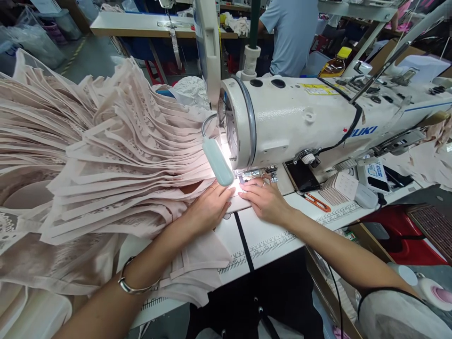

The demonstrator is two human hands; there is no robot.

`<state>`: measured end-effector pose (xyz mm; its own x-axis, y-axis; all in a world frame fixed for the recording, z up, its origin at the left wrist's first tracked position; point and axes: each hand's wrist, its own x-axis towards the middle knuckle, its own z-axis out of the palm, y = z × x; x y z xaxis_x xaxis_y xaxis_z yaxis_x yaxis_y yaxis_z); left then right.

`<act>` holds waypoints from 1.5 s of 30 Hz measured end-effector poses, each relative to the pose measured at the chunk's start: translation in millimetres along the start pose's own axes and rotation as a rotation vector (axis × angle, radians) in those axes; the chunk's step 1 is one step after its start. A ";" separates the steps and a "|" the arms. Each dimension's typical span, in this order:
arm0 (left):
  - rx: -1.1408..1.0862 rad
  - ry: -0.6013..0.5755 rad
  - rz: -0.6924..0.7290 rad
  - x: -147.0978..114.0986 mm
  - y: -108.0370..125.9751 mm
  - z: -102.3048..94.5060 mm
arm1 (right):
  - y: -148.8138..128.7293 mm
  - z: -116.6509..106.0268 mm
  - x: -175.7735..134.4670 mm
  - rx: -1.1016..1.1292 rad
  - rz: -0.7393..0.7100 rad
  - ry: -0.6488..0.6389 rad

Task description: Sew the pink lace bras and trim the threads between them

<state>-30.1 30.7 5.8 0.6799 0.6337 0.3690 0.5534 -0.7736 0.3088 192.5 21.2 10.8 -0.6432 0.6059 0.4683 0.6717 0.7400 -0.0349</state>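
Observation:
Under the lit needle area of a white sewing machine [282,120], a piece of pale pink fabric [239,201] lies on the machine bed. My left hand [209,207] is closed on its left side, fingertips close to the presser foot [256,173]. From the other side, my right hand [267,201] grips the same fabric with bent fingers, just in front of the foot. The fingertips nearly meet; the fabric edge between them is partly hidden. A large layered pile of pale pink lace-trimmed garment pieces [141,155] spreads leftward from the needle, beside my left forearm.
A pale green lamp [218,161] hangs over the needle. Right of my right hand are a phone [302,176], an orange cutter [318,202] and stacked cards [339,187]. A ruler tape [273,242] runs along the table's front edge. Another person [294,37] is behind the machine.

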 end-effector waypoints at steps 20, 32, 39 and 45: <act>0.057 -0.078 -0.077 5.4 -5.9 1.4 | 9.1 5.5 3.4 0.059 0.014 -0.082; 0.086 -0.103 -0.209 15.5 -7.1 -0.2 | 13.9 7.0 8.7 0.057 0.103 -0.271; 0.073 -0.158 -0.285 19.3 -2.9 -8.4 | 13.0 6.5 11.7 -0.021 0.118 -0.322; 0.060 -0.117 -0.351 15.2 5.3 -7.1 | 15.6 10.3 11.3 0.067 0.175 -0.314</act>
<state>-20.2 36.2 19.2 0.4922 0.8582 0.1457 0.7873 -0.5103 0.3459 191.8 42.6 6.4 -0.6092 0.7773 0.1570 0.7626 0.6286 -0.1528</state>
